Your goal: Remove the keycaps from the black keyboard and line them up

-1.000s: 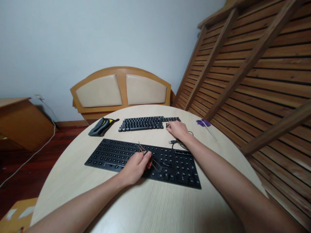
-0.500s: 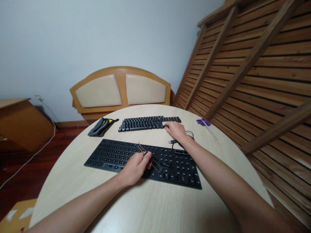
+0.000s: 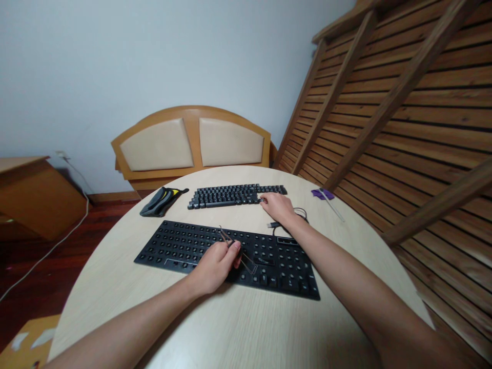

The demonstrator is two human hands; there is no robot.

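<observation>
My left hand (image 3: pixel 217 264) is closed around a wire keycap puller (image 3: pixel 249 263), with its wire ends sticking out on both sides of the fingers. It is over the middle of a black keyboard (image 3: pixel 172 241), most of whose keycaps are off, showing bare switches; a few caps remain at its lower right. Beyond the keyboard, loose black keycaps (image 3: pixel 226 196) stand in rows. My right hand (image 3: pixel 277 206) reaches to their right end, fingertips pinched on a small dark keycap (image 3: pixel 262 200), mostly hidden by the fingers.
A black USB cable (image 3: pixel 273 224) curls under my right forearm. On the round table (image 3: pixel 115 287) lie a grey-and-yellow pouch-like item (image 3: pixel 161 202) at left and a purple cloth (image 3: pixel 322 193) with a thin pale stick at right. A slatted wooden frame (image 3: pixel 384 128) leans close on the right.
Both hands stay nearly where they were. The right fingertips have shifted very slightly at the end of the keycap rows.
</observation>
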